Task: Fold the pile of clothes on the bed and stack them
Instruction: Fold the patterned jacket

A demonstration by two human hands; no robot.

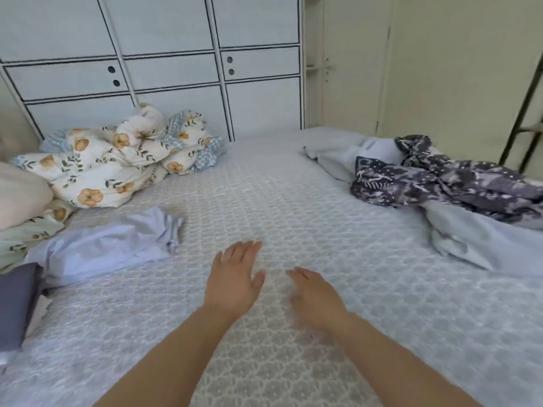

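Head view, bed (264,201) covered in a pale textured spread. At 9 o'clock, low at the frame edge, a dark grey folded piece (16,306) lies flat, with a bit of white cloth showing beneath it; this looks like the start of the stack. Just beside it toward 10 o'clock sits a pale lilac garment (102,245), roughly folded but loose at its far end, its edge ruffled. Further toward 10–11 o'clock is a bunched floral quilt (117,160), apparently bedding, not part of the pile. Centre, near 6 o'clock: left hand (235,277) is flat, fingers straight and together, holding nothing, over bare spread. Right hand (316,298) just beside it, blurred, fingers relaxed and slightly spread, also empty. At 2–3 o'clock lies the unfolded pile: a dark navy patterned garment (440,177) crumpled on top of light blue cloth (470,239), both heavily creased, well apart from the hands. Judgement: roughly two pieces dealt with, at least two left; the lilac one may need tidying before stacking.
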